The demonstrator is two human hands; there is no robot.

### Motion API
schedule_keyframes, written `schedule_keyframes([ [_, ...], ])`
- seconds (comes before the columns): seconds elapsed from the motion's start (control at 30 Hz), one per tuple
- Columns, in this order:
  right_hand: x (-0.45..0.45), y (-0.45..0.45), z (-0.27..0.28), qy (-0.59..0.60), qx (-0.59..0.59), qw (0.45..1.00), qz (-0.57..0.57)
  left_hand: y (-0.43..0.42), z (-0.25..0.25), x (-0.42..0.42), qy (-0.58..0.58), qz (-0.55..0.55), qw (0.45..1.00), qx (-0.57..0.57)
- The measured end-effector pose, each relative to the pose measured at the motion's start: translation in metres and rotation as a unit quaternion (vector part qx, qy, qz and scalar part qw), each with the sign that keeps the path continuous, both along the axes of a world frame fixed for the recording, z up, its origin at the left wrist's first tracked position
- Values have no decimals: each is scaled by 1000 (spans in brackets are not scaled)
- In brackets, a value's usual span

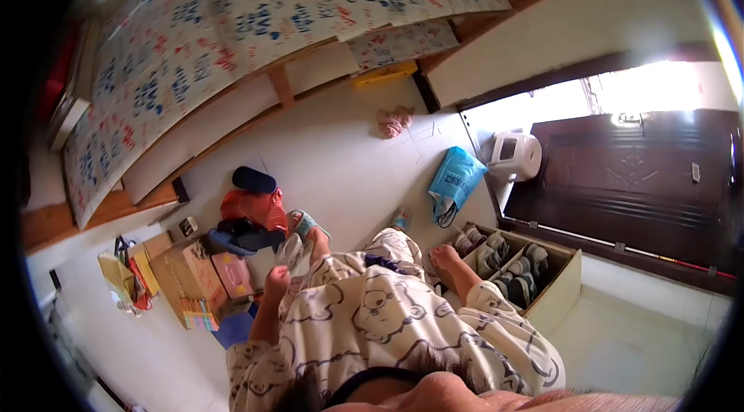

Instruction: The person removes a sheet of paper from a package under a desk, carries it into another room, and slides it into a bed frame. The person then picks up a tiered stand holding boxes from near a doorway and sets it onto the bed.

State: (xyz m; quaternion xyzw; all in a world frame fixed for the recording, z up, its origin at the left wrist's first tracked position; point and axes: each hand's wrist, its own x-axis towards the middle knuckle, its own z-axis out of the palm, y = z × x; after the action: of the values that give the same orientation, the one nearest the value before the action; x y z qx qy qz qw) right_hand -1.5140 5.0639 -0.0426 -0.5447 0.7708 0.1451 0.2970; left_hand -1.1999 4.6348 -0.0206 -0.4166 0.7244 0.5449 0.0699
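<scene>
My left hand (277,280) is closed, low beside my left leg. A pale, whitish thing (290,250) shows just above it; I cannot tell what it is or whether I hold it. My right hand (445,257) is also closed, close to an open wooden shoe rack (559,286). Whatever its fingers hold, if anything, is hidden. Several pairs of shoes (525,272) sit in the rack's compartments. Patterned slippers (307,224) are on my feet, and my loose cream clothing (380,311) with bear drawings covers much of the lower view.
A red bag (263,209) and dark slippers (246,238) lie left of my feet, near a cardboard box (184,276). Ahead right are a blue bag (457,179), a white stool (518,155) and a dark door (620,172). A printed sheet (294,17) covers a long surface.
</scene>
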Motion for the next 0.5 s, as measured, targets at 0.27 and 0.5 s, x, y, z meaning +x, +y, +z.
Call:
schedule_keyframes([
  [0.27,-26,33,-40,-212,-1,894,-395,23,11,33,-116,356,894,245],
  [0.5,-54,70,-55,-167,119,684,-700,108,13,-69,-157,255,948,108],
])
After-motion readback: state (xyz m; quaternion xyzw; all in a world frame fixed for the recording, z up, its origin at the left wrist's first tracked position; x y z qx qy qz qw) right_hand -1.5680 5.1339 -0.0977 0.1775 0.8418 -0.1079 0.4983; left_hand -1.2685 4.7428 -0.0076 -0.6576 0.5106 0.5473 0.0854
